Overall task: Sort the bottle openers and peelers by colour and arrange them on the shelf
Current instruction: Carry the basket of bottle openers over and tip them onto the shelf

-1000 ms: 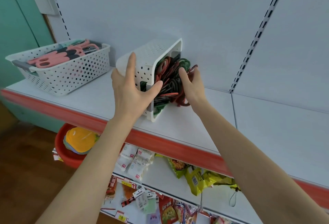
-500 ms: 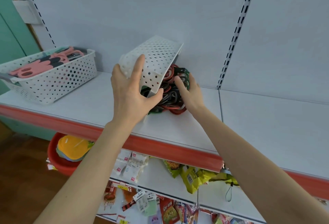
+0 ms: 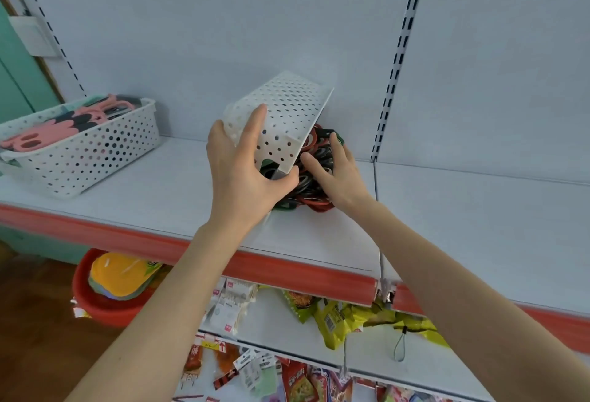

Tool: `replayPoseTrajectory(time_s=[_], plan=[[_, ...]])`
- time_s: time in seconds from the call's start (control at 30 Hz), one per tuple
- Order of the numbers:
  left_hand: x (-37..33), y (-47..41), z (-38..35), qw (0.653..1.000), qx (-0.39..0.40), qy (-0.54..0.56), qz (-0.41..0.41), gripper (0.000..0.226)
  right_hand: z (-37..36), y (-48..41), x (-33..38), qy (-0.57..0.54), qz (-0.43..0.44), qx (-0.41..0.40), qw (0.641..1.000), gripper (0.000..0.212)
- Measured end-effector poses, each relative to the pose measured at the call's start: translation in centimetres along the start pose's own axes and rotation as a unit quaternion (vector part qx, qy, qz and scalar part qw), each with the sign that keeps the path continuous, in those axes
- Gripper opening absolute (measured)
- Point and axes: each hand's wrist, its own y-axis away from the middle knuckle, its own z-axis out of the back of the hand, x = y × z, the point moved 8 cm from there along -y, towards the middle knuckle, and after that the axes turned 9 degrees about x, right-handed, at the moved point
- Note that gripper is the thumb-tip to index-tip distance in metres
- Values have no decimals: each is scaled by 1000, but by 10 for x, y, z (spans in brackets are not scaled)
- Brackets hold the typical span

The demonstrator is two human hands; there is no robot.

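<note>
Holding the white basket tipped up on the shelf, mouth facing down and to the right. Head view only.

Left hand: fingers spread over the basket's perforated end wall, thumb hooked under the rim, so it grips the basket. Right hand: fingers nearly straight and fanned, resting on the pile of openers and peelers; it closes on nothing that I can see.

The pile lies on the shelf at the basket's mouth, part of it under the raised wall. Red, green and dark loops, tangled together; I can't count single pieces.

Handling, as I judge it: the basket is light, thin plastic, easy to lift one-handed by the rim. The tools look rigid and small, light singly, but the looped handles will likely snag each other. Better to pinch one loop at the pile's edge and draw it free than to scoop.

Second basket sits well to the left on the same shelf, holding pink and dark tools.
</note>
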Motion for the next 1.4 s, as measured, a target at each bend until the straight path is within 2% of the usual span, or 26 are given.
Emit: replayPoseTrajectory(time_s=[0.17,0.3,0.43,0.6,0.8,0.93,1.03,1.17,1.4], plan=[[-19,-2,-17,999,27,24,-25,82,23,9,-16,62,-35,-20,997,82],[-11,-9,-16,999,30,27,-28,85,28,10,-12,125,-25,-46,991,83],[-2,-10,-12,999,39,18,-26,85,15,6,-4,146,-2,-25,989,82],[6,-14,-2,998,52,19,-16,88,12,3,-6,186,-14,-8,982,83],[20,-19,16,999,33,28,13,88,5,-2,-5,235,-18,22,972,84],[26,-20,22,999,28,26,26,88,-2,-8,13,259,22,37,965,82],[29,-21,24,999,30,22,23,89,-19,-13,27,278,54,83,956,78],[30,-23,31,999,36,17,19,90,-30,-17,18,325,36,136,935,76],[32,-27,42,998,21,12,55,82,-29,-10,16,337,35,139,931,74]])
